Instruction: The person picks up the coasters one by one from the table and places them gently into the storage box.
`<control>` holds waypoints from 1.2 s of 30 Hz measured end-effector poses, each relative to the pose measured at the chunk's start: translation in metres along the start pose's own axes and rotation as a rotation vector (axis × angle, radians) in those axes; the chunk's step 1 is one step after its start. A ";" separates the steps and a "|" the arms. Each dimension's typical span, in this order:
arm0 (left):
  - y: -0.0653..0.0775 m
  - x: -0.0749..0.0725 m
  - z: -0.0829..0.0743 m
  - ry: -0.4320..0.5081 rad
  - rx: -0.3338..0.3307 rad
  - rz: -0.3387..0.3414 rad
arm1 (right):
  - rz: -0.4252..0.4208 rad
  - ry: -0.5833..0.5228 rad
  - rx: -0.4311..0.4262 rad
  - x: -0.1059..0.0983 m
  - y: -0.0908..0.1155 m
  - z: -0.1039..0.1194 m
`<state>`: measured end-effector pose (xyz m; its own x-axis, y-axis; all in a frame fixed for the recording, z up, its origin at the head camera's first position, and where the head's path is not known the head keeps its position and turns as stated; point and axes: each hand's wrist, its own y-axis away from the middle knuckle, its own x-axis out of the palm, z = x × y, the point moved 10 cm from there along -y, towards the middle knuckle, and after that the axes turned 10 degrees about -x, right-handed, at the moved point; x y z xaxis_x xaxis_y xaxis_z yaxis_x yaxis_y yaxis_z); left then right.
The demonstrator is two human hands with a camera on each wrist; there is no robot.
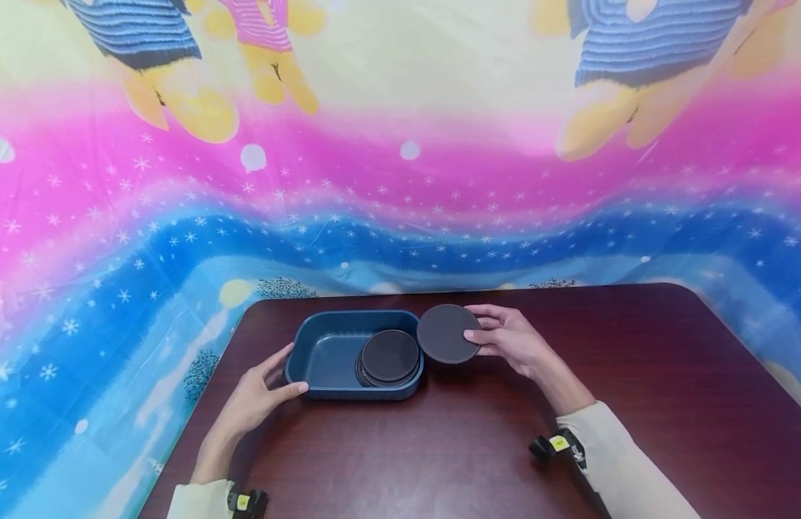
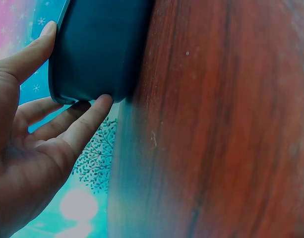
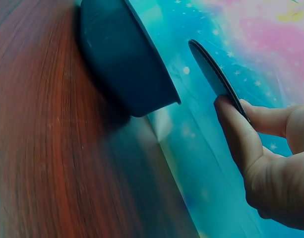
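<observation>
A round dark brown coaster (image 1: 448, 334) with a stitched edge is pinched by my right hand (image 1: 509, 342), thumb on its top face and fingers beneath. In the right wrist view the coaster (image 3: 214, 74) appears edge-on, raised above the table beside the box. The dark blue plastic box (image 1: 352, 394) stands on the table. Several similar coasters (image 1: 390, 355) lie stacked inside at its right end. My left hand (image 1: 257, 393) holds the box's left end, thumb at the front rim. The left wrist view shows fingertips (image 2: 103, 101) against the box's outer wall.
The dark reddish-brown wooden table (image 1: 400, 454) has rounded far corners. Behind it and along its left hangs a colourful printed cloth (image 1: 400, 202) with snowflakes and cartoon figures. Black straps with yellow tags sit at both sleeves.
</observation>
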<state>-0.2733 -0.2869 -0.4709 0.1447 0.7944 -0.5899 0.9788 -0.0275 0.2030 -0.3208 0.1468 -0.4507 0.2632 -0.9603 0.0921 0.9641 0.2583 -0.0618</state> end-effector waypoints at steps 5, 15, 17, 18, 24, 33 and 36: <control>0.001 0.000 -0.001 -0.010 0.009 -0.007 | 0.001 -0.011 0.013 0.008 -0.003 -0.003; 0.002 0.000 -0.003 -0.006 0.012 -0.009 | 0.015 -0.016 0.026 0.024 -0.009 -0.005; 0.002 0.000 -0.003 -0.005 0.013 -0.009 | 0.014 -0.019 0.031 0.027 -0.010 -0.005; 0.002 0.000 -0.003 -0.005 0.012 -0.009 | 0.015 -0.020 0.034 0.029 -0.011 -0.005; 0.001 0.000 -0.002 -0.003 0.012 -0.006 | 0.010 -0.035 0.042 0.037 -0.015 -0.006; 0.002 0.000 -0.001 -0.014 0.006 -0.001 | 0.018 -0.041 0.044 0.049 -0.020 -0.008; 0.002 0.001 -0.001 -0.018 0.011 -0.003 | 0.022 -0.036 0.040 0.052 -0.021 -0.009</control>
<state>-0.2715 -0.2857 -0.4700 0.1443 0.7837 -0.6042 0.9808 -0.0323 0.1923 -0.3272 0.0903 -0.4533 0.2850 -0.9501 0.1267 0.9584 0.2842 -0.0248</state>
